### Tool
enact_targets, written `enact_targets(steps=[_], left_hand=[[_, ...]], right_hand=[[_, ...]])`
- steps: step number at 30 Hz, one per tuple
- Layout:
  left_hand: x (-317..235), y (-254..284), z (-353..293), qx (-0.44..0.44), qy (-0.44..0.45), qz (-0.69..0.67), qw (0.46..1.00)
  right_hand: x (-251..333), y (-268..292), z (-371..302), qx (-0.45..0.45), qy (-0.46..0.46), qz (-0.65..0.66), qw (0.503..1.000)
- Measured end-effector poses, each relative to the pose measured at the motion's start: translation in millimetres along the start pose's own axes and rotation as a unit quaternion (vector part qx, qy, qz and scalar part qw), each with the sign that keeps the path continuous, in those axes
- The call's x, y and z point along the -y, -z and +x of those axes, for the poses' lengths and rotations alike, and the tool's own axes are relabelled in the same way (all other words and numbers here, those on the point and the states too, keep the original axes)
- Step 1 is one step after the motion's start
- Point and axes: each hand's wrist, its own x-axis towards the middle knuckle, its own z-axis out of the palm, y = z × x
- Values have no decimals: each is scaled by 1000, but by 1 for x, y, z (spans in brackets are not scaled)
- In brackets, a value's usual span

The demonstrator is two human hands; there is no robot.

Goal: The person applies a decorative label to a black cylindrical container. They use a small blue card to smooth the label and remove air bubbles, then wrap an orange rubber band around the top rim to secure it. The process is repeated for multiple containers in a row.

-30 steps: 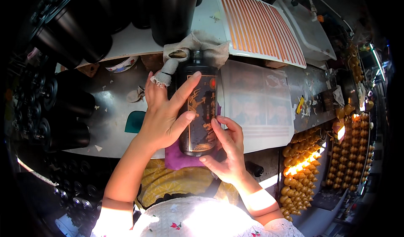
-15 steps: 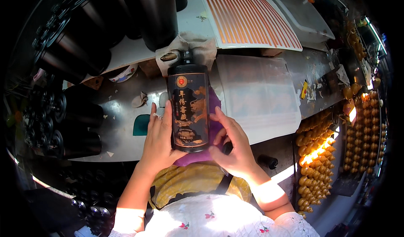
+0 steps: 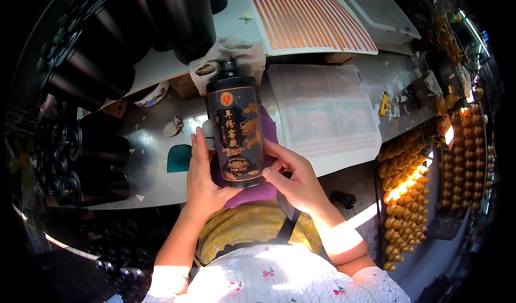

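Observation:
A black bottle [image 3: 235, 136] with a narrow neck lies tilted in front of me. Its dark label carries gold pictures and a round gold-and-red emblem. My left hand [image 3: 203, 179] holds its lower left side, with straight fingers along the wall and the thumb near the base. My right hand [image 3: 295, 180] is at the lower right, thumb on the bottle's edge and fingers curled. Within that grip shows a small dark-handled tool [image 3: 287, 175], mostly hidden. Beneath the bottle lies a purple cloth [image 3: 269, 125]; its neck rests by a whitish cloth-covered support [image 3: 252, 55].
Right of the bottle lies a translucent sheet [image 3: 328, 120]; beyond it, a sheet with copper stripes [image 3: 312, 20]. Black bottles [image 3: 102, 141] crowd the left side, with large black cylinders [image 3: 180, 18] behind. A teal piece [image 3: 179, 159] lies on the metal table. Gold gourd-shaped pieces [image 3: 403, 233] stand at right.
My right hand has come in against the bottle's lower right side, its thumb now on the edge. The bottle has turned slightly. The whole view has shifted a little.

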Motion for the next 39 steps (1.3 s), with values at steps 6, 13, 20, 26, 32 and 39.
enact_targets(steps=[6, 13, 20, 26, 32, 39], left_hand=[[7, 0, 0, 8, -47, 29, 998], [4, 9, -4, 35, -50, -9, 998], [3, 14, 2, 76, -53, -38, 995], [9, 4, 13, 64, -54, -36, 996], [-2, 3, 34, 38, -67, -21, 997], [-8, 1, 64, 25, -52, -22, 998]], right_hand=[[-2, 5, 2, 20, -35, 73, 996], [-9, 22, 10, -192, -104, 362, 907], [-4, 8, 5, -190, -38, 346, 918], [-5, -14, 9, -180, -13, 294, 939], [5, -15, 1, -199, 23, 259, 945], [21, -23, 55, -199, 110, 148, 962]])
